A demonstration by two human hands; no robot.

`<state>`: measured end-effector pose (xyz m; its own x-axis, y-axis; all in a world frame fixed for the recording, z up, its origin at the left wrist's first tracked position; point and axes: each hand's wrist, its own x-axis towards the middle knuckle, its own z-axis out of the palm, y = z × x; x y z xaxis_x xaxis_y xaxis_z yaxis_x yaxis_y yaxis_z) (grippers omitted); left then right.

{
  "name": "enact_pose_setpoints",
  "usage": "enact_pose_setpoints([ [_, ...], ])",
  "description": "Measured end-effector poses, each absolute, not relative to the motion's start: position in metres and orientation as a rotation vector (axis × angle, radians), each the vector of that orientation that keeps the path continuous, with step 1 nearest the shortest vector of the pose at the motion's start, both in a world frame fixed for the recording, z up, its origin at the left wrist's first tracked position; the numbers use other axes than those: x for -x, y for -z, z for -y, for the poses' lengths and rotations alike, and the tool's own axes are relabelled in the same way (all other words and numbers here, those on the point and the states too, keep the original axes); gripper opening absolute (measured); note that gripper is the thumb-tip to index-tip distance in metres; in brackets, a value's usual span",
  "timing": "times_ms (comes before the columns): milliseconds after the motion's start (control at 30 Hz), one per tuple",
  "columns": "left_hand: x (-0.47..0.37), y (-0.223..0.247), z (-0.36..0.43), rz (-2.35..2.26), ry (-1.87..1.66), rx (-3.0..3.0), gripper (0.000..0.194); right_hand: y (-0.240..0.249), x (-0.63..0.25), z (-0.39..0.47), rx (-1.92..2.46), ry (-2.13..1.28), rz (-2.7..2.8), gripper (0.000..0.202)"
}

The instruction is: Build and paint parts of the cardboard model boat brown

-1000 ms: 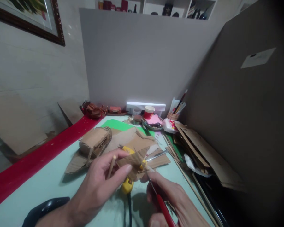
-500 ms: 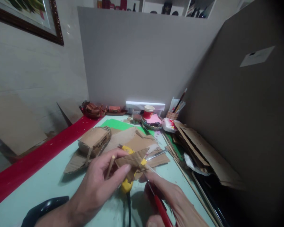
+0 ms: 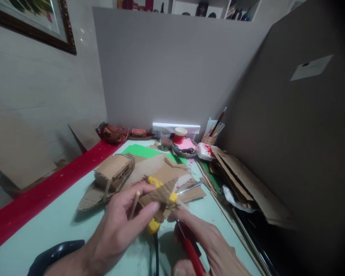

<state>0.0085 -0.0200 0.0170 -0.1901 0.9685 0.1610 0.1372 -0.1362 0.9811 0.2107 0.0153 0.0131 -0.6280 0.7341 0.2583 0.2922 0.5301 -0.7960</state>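
My left hand (image 3: 119, 226) is closed on a small piece of brown cardboard (image 3: 153, 198), its thumb pressed on the near face. A short wooden stick (image 3: 134, 205) rises between the thumb and fingers of that hand. My right hand (image 3: 207, 237) grips a slim red-handled tool (image 3: 193, 255), whose thin metal end points up to the cardboard's lower edge. Whether it touches the cardboard I cannot tell. Behind the cardboard lies a yellow glue gun (image 3: 153, 227), partly hidden, with its black cord running toward me. A cardboard boat model (image 3: 113, 172) sits to the left.
Flat cardboard sheets (image 3: 149, 168) and a green sheet (image 3: 140, 151) cover the table's middle. A red cup (image 3: 180, 136), a round tray (image 3: 186, 155) and a pen holder (image 3: 209, 139) stand at the back. Stacked cardboard (image 3: 247, 184) and long sticks (image 3: 228, 220) line the right. A black object (image 3: 57, 255) is by my left wrist.
The cardboard piece and both hands have shifted very slightly to the left. Both hands keep their hold.
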Motion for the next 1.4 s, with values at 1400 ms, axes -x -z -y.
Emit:
enact_pose_setpoints([
  [1400,-0.016,-0.018,0.022,-1.14,-1.251,-1.266,0.022,0.01,-0.216,-0.019,0.682,-0.484,2.287,0.011],
])
